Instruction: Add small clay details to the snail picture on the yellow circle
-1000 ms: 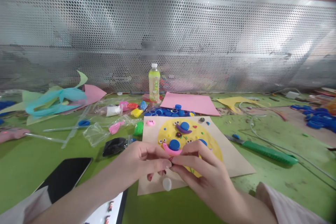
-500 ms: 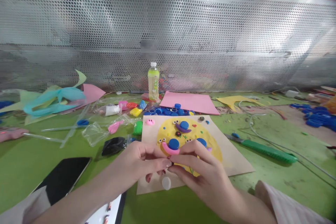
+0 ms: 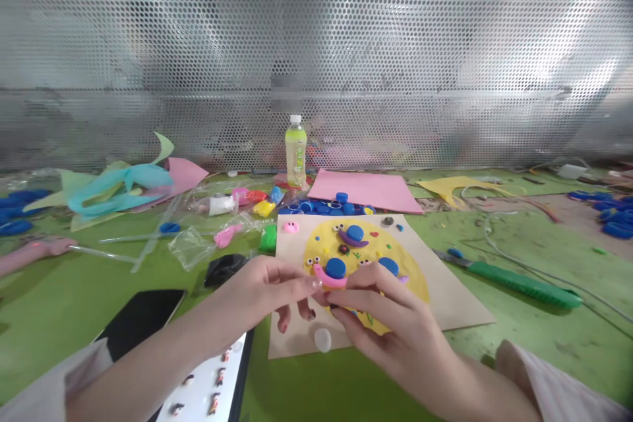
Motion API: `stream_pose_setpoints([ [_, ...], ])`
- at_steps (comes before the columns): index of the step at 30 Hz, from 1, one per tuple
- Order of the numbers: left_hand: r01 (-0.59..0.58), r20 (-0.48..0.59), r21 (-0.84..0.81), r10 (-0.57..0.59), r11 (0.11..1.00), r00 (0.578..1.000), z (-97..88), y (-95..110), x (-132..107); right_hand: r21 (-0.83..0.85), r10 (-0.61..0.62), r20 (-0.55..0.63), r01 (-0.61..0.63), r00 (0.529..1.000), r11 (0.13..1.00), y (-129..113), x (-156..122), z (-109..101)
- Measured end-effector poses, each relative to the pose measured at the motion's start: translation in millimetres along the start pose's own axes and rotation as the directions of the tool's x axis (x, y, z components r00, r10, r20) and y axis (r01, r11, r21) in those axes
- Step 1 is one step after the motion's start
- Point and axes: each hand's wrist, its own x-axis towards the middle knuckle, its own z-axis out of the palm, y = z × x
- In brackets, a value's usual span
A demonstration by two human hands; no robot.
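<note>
Grip pinched shut, left hand [image 3: 262, 290] meeting right hand [image 3: 390, 324] fingertip to fingertip over clay picture [image 3: 382, 250]; pinched bit too small to tell. Likely soft, featherlight, squashable: lightest edge pinch.

Green table [image 3: 59, 303], scuffed and stained toward the right. Carries a tan card [image 3: 455, 297] in the middle, a black phone [image 3: 138, 316] and a white sticker sheet [image 3: 208, 389] at front left. Just left of the card, a black lump [image 3: 222, 269], green clay [image 3: 268, 237] and clear bags [image 3: 188, 247]. Behind the card, blue caps [image 3: 321, 207], pink paper [image 3: 366, 190] and an upright bottle [image 3: 295, 151]. At right, a green cutter [image 3: 519, 283], a cable [image 3: 494, 237], yellow paper [image 3: 452, 188]. At far left, teal scraps [image 3: 119, 184] and clear tubes [image 3: 99, 255].
</note>
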Motion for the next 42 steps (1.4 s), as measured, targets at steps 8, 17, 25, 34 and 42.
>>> stream_pose_setpoints([
  [8, 0.014, 0.073, -0.138, -0.004, 0.99, 0.997, 10.3, 3, 2, 0.055, -0.01, 0.021, 0.009, 1.0, 0.998, -1, -2, -1],
  [17, 0.042, 0.061, -0.15, -0.033, 0.988, 0.998, 8.5, -3, 4, 0.102, -0.022, 0.051, 0.017, 0.998, 0.995, -4, 1, -2],
  [25, -0.011, 0.067, -0.165, 0.022, 0.986, 0.997, 1.0, -8, 7, 0.117, 0.006, 0.106, -0.018, 0.994, 0.993, -4, 2, -5],
  [34, -0.047, 0.059, -0.221, 0.062, 0.974, 0.996, -6.3, -3, 9, 0.114, 0.025, 0.171, -0.045, 0.985, 0.993, 0, -5, -3],
  [42, -0.039, -0.012, -0.199, 0.037, 0.979, 0.999, -18.7, -4, 10, 0.139, 0.066, 0.179, -0.092, 0.982, 0.986, 2, -5, -1],
])
